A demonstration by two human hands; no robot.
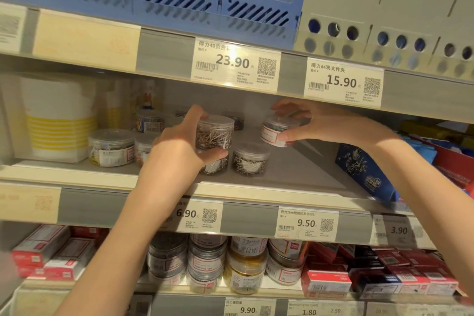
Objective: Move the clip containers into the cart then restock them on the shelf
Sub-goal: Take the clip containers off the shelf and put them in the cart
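Both hands are up inside the middle shelf (256, 188). The left hand (177, 146) grips a clear tub (215, 132) of silver clips, thumb under its front and fingers curled round the back; this tub sits on top of another tub (214, 168) on the shelf floor. The right hand (323, 123) pinches a labelled tub (275, 133) between thumb below and fingers over the lid, holding it tilted and clear of the shelf floor.

Just right of the stacked pair stands a third tub (250, 159) of silver clips, below and in front of the labelled tub. Left of the stack, two tubs of coloured clips (111, 147) stand near the shelf's front edge, with more tubs (150, 120) behind them. A white and yellow box (55, 118) closes off the far left.

Right of the third tub the shelf floor is bare out to a dark blue bag (364, 169) leaning at the shelf's right end. The upper shelf's price rail (236, 64) hangs low, close above the right hand's fingers. The front lip carries price tags (306, 223), crossed by the left forearm.
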